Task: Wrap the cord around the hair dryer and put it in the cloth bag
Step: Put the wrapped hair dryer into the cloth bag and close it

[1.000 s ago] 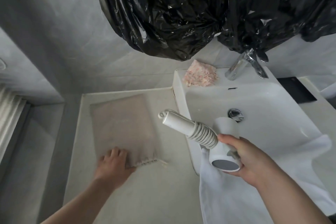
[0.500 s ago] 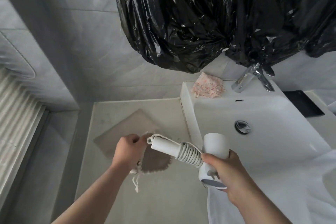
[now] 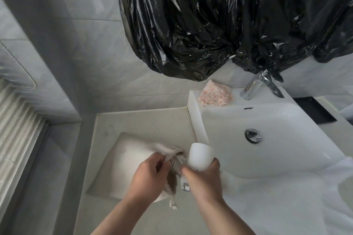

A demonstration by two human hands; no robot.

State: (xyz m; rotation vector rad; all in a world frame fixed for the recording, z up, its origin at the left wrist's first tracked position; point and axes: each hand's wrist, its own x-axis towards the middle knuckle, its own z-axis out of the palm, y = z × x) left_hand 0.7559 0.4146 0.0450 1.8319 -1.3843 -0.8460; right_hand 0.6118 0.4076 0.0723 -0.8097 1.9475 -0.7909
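Counting the task's things gives one white plastic hair dryer [image 3: 200,155], one pale coiled cord [image 3: 175,165] wound round its handle, and one flat beige cloth bag [image 3: 124,166] with a single drawstring end [image 3: 172,203] dangling below its mouth. Two bare hands work on them. The left hand [image 3: 149,175] has its fingers curled, pinching the rim of the bag's mouth and lifting it off the pale stone counter [image 3: 133,124]. The right hand [image 3: 202,179] is wrapped round the dryer's body just behind the rounded barrel, which points up and away. The coiled handle points into the bag's opening; cloth and the left fingers hide its tip, so how deep it sits cannot be told. The rest of the bag lies flat on the counter, left of the hands.

Just right of the barrel stands the wall of one white ceramic basin [image 3: 286,120], which meets the counter's right edge. It holds one chrome drain plug [image 3: 253,135]. One chrome tap [image 3: 256,86] and one pink speckled folded cloth [image 3: 215,93] sit on its back rim. One white towel [image 3: 286,206] drapes over its near edge beside the right forearm. Crinkled black plastic sheeting [image 3: 191,25] hangs above in at least two bulges, covering the tap's top. One ribbed pale panel [image 3: 17,120] runs along the left edge.
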